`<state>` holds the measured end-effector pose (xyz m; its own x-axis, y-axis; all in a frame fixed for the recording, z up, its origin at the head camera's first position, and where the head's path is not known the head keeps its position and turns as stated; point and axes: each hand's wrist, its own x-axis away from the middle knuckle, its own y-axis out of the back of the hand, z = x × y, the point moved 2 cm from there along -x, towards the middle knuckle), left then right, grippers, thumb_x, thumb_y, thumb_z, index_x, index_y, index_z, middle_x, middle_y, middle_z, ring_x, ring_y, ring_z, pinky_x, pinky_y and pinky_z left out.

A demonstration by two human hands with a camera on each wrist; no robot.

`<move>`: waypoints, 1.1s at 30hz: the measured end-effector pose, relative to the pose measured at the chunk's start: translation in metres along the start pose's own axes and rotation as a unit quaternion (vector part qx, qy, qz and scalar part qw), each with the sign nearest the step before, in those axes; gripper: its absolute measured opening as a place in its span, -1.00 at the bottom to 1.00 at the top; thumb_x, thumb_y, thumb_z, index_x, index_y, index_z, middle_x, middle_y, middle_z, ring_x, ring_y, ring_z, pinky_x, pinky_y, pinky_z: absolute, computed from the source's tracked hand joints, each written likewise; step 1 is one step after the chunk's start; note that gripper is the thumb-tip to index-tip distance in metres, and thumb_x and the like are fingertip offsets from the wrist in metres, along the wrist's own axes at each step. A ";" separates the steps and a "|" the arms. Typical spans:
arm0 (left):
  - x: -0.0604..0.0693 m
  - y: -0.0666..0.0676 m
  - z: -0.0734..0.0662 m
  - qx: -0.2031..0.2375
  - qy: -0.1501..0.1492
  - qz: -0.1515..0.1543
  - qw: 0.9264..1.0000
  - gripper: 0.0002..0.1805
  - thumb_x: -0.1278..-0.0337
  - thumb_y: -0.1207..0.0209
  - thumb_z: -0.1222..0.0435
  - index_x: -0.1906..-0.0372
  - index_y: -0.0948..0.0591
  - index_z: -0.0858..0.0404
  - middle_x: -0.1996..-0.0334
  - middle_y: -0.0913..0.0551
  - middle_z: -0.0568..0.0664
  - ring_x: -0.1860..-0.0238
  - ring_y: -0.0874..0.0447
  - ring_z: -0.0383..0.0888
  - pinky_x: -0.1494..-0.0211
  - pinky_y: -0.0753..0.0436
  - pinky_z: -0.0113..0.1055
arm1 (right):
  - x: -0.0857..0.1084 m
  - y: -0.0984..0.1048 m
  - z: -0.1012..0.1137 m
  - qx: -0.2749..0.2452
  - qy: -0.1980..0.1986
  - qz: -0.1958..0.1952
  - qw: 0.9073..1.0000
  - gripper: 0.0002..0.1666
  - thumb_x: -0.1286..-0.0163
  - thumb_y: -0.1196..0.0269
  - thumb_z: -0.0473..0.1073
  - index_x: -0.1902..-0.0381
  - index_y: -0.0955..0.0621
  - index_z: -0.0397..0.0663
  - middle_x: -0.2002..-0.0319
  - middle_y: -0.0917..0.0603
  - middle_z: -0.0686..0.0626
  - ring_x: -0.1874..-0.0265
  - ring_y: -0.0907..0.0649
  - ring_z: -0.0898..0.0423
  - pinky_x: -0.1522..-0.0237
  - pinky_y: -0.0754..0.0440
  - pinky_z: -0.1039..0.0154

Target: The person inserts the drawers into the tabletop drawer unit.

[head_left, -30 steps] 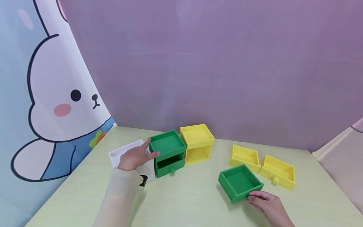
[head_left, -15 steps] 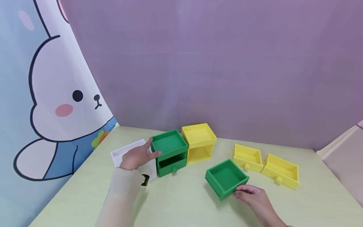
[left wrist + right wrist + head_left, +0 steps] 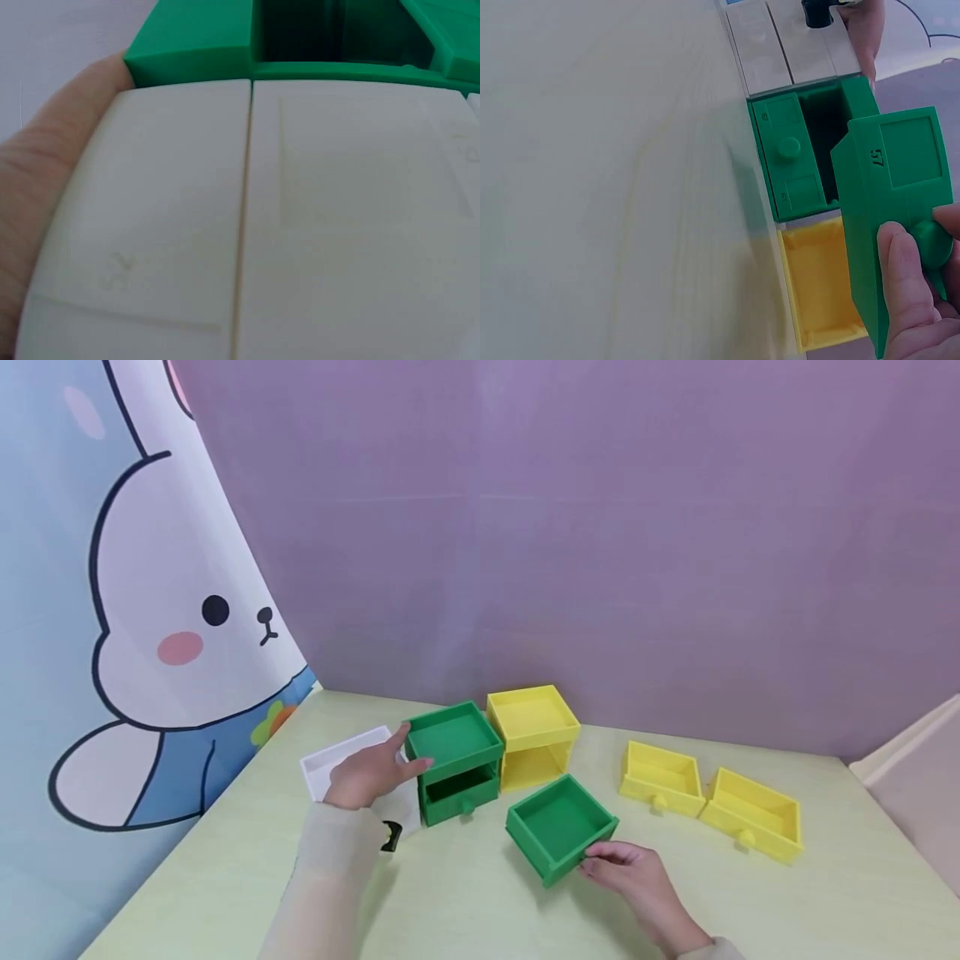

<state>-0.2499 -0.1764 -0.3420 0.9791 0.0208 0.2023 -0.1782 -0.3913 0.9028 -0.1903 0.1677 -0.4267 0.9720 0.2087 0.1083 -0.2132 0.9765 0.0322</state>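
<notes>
My right hand (image 3: 626,872) pinches the green drawer (image 3: 562,818) by its knob (image 3: 934,244); I'd level it to the upper slot (image 3: 826,135), spread left hand (image 3: 367,772) bracing the green cabinet (image 3: 453,739)

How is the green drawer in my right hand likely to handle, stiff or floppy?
The green drawer is probably stiff; its walls look straight. It's likely light for its size, being thin-walled with nothing inside. It may tilt or twist, since the right hand holds it only at the front, by the knob.
</notes>
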 end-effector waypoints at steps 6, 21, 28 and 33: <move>0.001 0.000 0.000 -0.001 0.003 -0.004 1.000 -0.10 -0.21 -0.03 -0.23 -0.52 -0.06 0.09 -0.18 -0.50 0.27 0.21 -0.59 0.05 0.38 -0.50 -0.15 | -0.008 -0.018 0.002 0.003 0.016 0.003 1.000 -0.80 -0.20 -0.25 -0.40 0.24 -0.63 -0.50 0.39 -0.72 -0.02 0.36 -0.68 0.22 0.19 -0.62 0.31; 0.002 0.001 0.000 0.001 -0.002 -0.007 1.000 -0.11 -0.21 -0.05 -0.22 -0.51 -0.09 0.09 -0.21 -0.48 0.26 0.02 -0.58 0.14 0.25 -0.53 -0.03 | -0.028 -0.061 0.010 0.009 0.043 0.014 0.999 -0.71 -0.16 -0.29 -0.38 0.22 -0.60 -0.58 0.39 -0.71 -0.08 0.38 -0.66 0.20 0.23 -0.61 0.33; 0.002 0.001 -0.002 -0.001 0.003 -0.001 1.000 -0.13 -0.23 -0.04 -0.21 -0.52 -0.08 0.09 -0.24 -0.45 0.27 0.00 -0.57 0.15 0.22 -0.54 -0.01 | -0.035 -0.079 0.011 0.005 0.049 0.004 0.999 -0.73 -0.10 -0.30 -0.39 0.26 -0.63 -0.55 0.45 -0.70 -0.02 0.42 -0.64 0.21 0.27 -0.60 0.34; 0.002 0.001 -0.003 -0.003 0.002 -0.002 1.000 -0.12 -0.22 -0.04 -0.22 -0.51 -0.09 0.10 -0.24 -0.45 0.27 0.00 -0.57 0.16 0.23 -0.54 -0.03 | -0.035 -0.086 0.012 -0.011 0.056 0.006 0.998 -0.74 -0.11 -0.29 -0.41 0.26 -0.62 -0.56 0.46 -0.70 -0.02 0.44 -0.64 0.22 0.28 -0.60 0.34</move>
<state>-0.2487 -0.1743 -0.3393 0.9792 0.0259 0.2011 -0.1759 -0.3852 0.9059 -0.2076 0.0759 -0.4218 0.9744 0.2249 -0.0040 -0.2248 0.9743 0.0101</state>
